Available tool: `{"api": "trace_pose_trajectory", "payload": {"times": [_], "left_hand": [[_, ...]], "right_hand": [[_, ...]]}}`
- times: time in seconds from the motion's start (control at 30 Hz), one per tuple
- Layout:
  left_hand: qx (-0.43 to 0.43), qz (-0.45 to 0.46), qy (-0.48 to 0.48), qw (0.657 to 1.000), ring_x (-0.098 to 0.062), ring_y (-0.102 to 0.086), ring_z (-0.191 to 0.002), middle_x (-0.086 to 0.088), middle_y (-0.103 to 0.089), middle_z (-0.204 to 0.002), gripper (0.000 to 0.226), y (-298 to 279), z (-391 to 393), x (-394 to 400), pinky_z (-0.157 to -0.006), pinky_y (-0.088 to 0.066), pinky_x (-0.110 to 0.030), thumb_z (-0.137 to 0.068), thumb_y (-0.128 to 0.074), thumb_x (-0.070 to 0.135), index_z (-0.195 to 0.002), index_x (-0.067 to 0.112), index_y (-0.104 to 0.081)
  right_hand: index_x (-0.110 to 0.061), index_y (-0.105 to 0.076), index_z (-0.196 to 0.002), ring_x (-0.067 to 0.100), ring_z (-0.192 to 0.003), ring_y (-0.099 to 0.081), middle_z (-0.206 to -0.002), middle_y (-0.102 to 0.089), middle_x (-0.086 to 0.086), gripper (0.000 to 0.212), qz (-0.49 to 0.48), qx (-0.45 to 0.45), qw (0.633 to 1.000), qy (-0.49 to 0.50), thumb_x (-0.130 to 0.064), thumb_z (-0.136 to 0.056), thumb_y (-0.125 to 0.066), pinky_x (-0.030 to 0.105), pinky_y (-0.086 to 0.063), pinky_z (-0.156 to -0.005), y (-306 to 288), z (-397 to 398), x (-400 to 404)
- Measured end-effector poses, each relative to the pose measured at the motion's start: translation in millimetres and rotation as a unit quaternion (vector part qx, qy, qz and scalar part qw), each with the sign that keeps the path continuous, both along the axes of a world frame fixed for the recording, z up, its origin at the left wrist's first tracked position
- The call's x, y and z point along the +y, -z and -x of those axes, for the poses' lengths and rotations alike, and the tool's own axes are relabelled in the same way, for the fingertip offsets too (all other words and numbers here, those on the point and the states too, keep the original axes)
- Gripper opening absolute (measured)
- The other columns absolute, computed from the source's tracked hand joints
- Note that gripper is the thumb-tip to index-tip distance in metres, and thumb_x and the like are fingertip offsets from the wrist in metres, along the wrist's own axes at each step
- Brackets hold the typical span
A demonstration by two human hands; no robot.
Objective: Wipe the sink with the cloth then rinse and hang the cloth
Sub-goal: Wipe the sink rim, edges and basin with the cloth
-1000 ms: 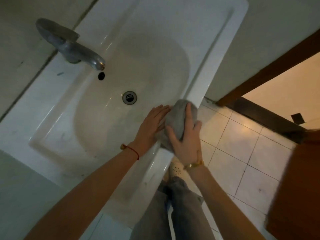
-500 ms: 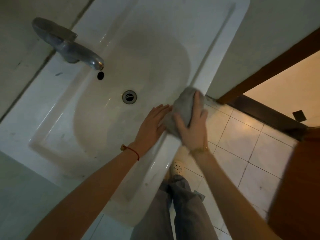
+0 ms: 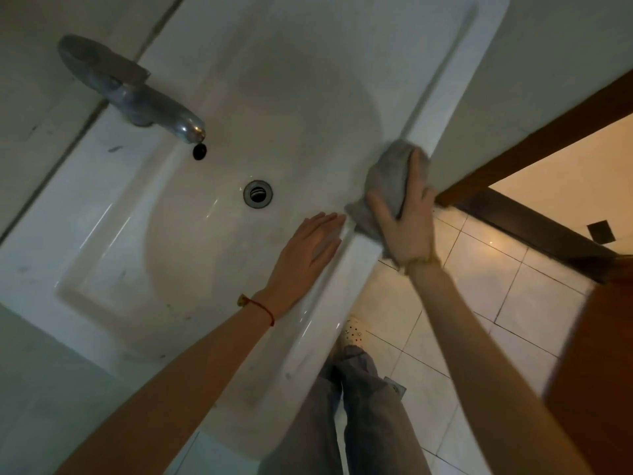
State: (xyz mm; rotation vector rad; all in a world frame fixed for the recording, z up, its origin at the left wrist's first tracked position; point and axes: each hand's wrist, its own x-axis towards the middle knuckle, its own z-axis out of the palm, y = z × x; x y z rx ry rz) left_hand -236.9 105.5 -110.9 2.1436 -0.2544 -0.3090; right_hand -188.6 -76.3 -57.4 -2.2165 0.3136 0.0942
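A right hand (image 3: 406, 217), fingers (image 3: 412, 173) spread, presses a soft, limp grey cloth (image 3: 387, 180) onto the sink (image 3: 424, 128) rim; the left hand (image 3: 305, 248) rests flat, fingers together.

White ceramic sink (image 3: 130, 214) is seen from above, set against a tiled wall. An oval basin is sunk in its middle, with a round metal drain (image 3: 258, 194) at the bottom and a dark overflow hole (image 3: 199, 150) below the spout. A metal tap (image 3: 137, 94) is mounted on the back ledge. On the front rim a grey cloth (image 3: 387, 180) is pressed flat under the right hand (image 3: 407, 217); the left hand (image 3: 305, 255) is laid flat, fingers straight, on the basin's inner slope just beside it. Dark smudges are noted on the ledges.
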Motion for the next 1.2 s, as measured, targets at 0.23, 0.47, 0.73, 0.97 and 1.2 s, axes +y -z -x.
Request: {"api": "trace_pose_trajectory", "payload": {"times": [0.23,0.47,0.73,0.97,1.2], "left_hand": [[-0.008,-0.004,0.0,1.0,-0.004,-0.028,-0.144,0.009,-0.041,-0.15,0.043,0.8,0.0,-0.5,-0.124,-0.014,-0.029,-0.104,-0.041,0.03,-0.147,0.022,-0.04],[-0.004,-0.018,-0.004,1.0,-0.007,-0.029,-0.145,0.003,-0.043,-0.152,0.044,-1.4,0.8,-1.6,-0.125,-0.013,-0.028,-0.104,-0.042,0.03,-0.147,0.02,-0.042],[-0.022,-0.038,-0.004,0.999,-0.001,-0.026,-0.143,0.008,-0.042,-0.15,0.043,-0.5,-1.7,-1.2,-0.124,-0.012,-0.024,-0.105,-0.043,0.027,-0.147,0.018,-0.043],[-0.037,-0.064,-0.006,0.997,-0.001,-0.025,-0.143,0.006,-0.041,-0.151,0.044,-2.0,1.7,-2.5,-0.121,-0.006,-0.015,-0.105,-0.044,0.027,-0.147,0.016,-0.043],[-0.024,-0.109,-0.008,0.994,-0.002,-0.029,-0.142,0.003,-0.042,-0.153,0.045,-15.3,11.4,22.6,-0.122,-0.009,-0.018,-0.103,-0.043,0.038,-0.145,0.022,-0.046]], "right_hand": [[-0.037,-0.001,-0.153,0.022,-0.103,-0.049,-0.136,-0.034,0.011,0.083,0.012,0.002,1.0,-0.027,-0.052,-0.091,-0.055,0.023,-0.046,-0.081,-4.6,-19.1,-17.4],[-0.028,0.002,-0.154,0.024,-0.103,-0.05,-0.13,-0.042,0.016,0.089,0.003,-0.011,0.998,0.063,-0.047,-0.092,-0.058,0.028,-0.044,-0.092,-2.9,-55.4,-16.9],[-0.033,0.006,-0.153,0.017,-0.114,-0.04,-0.146,-0.029,0.011,0.09,-0.017,0.002,1.0,-0.003,-0.048,-0.091,-0.058,0.03,-0.038,-0.091,-6.6,-19.3,-11.5],[-0.029,0.003,-0.154,0.016,-0.099,-0.042,-0.136,-0.033,0.016,0.086,0.02,0.01,1.0,0.021,-0.046,-0.093,-0.055,0.034,-0.043,-0.093,-9.0,-53.6,-18.3],[-0.033,0.005,-0.153,0.018,-0.098,-0.045,-0.138,-0.03,0.012,0.094,0.021,0.005,0.997,-0.067,-0.056,-0.087,-0.057,0.03,-0.046,-0.083,3.3,24.8,-1.4]]}}
